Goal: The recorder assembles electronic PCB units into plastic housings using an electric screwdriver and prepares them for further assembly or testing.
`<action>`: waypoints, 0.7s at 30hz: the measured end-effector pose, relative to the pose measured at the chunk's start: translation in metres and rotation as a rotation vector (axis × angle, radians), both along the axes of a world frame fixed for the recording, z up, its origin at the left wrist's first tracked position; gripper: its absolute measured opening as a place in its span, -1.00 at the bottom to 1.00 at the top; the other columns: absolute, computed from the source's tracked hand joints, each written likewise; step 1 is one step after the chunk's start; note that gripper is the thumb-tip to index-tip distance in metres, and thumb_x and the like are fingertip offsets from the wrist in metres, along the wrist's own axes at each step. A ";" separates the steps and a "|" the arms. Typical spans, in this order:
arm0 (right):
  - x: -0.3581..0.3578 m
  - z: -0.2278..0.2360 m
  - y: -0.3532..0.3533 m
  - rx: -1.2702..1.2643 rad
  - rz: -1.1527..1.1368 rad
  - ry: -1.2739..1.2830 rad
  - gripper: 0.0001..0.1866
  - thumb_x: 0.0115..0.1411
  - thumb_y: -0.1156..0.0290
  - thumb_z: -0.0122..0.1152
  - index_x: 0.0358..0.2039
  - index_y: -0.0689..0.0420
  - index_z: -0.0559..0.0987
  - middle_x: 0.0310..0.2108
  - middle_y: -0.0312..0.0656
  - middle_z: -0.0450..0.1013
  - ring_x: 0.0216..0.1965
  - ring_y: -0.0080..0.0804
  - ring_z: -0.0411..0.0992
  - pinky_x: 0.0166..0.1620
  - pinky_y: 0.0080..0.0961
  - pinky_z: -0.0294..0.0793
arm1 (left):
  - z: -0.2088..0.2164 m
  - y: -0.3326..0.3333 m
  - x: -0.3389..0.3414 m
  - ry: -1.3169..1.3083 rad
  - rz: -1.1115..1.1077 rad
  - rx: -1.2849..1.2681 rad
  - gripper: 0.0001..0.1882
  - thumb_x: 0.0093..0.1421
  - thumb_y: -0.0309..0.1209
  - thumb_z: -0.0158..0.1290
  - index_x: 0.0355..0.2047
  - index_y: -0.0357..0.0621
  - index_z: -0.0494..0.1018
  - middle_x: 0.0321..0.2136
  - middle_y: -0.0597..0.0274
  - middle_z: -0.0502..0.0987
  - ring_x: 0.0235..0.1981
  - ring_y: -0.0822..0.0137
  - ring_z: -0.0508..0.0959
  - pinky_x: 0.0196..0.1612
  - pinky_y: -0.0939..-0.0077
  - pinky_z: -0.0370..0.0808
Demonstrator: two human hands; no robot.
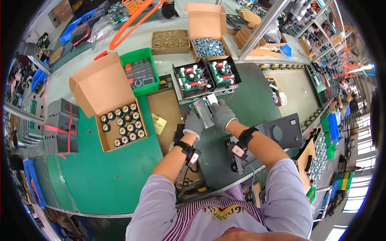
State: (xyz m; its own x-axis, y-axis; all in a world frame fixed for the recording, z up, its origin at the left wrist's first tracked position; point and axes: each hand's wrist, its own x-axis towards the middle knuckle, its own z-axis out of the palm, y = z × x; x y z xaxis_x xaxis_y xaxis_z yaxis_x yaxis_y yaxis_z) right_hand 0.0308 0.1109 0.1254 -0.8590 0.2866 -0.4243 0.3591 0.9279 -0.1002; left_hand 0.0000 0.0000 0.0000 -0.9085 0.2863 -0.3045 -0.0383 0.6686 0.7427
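My left hand (194, 123) wears a grey glove and grips the left edge of a silver metal panel (206, 115) fitted with small connectors. In a matching glove, my right hand (222, 114) closes on the right side of the same panel, its fingertips near a small white piece (212, 98). Just beyond both hands stand two open black housings (183, 90), side by side, with green circuit boards (192, 77) and red parts inside. Thin red wires (230, 96) run from them towards the panel. The fingertips are partly hidden.
A cardboard box of round brass-topped parts (128, 125) lies open at left, near a green bin (141, 72). Farther back are boxes of brass-coloured small parts (170, 41) and bluish metal parts (209, 47). A black perforated plate (281, 130) lies beside my right forearm.
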 end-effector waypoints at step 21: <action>0.000 -0.003 0.008 -0.102 -0.184 0.010 -0.42 -0.08 0.18 0.18 -0.08 0.16 0.26 -0.14 0.05 0.35 -0.12 -0.05 0.35 -0.07 -0.34 0.31 | -0.002 -0.021 -0.012 0.083 0.077 0.326 -0.69 -0.10 -0.39 -0.09 -0.33 -0.30 0.33 -0.43 -0.14 0.43 -0.32 -0.05 0.44 -0.26 0.23 0.36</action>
State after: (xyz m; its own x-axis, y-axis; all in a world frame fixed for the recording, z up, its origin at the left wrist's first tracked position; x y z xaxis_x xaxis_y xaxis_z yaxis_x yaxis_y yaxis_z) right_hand 0.0310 0.1188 0.1228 -0.8003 0.3950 -0.4511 0.5200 0.8318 -0.1942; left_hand -0.0123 -0.0210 -0.0022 -0.9491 0.2859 -0.1323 -0.0096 0.3935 0.9193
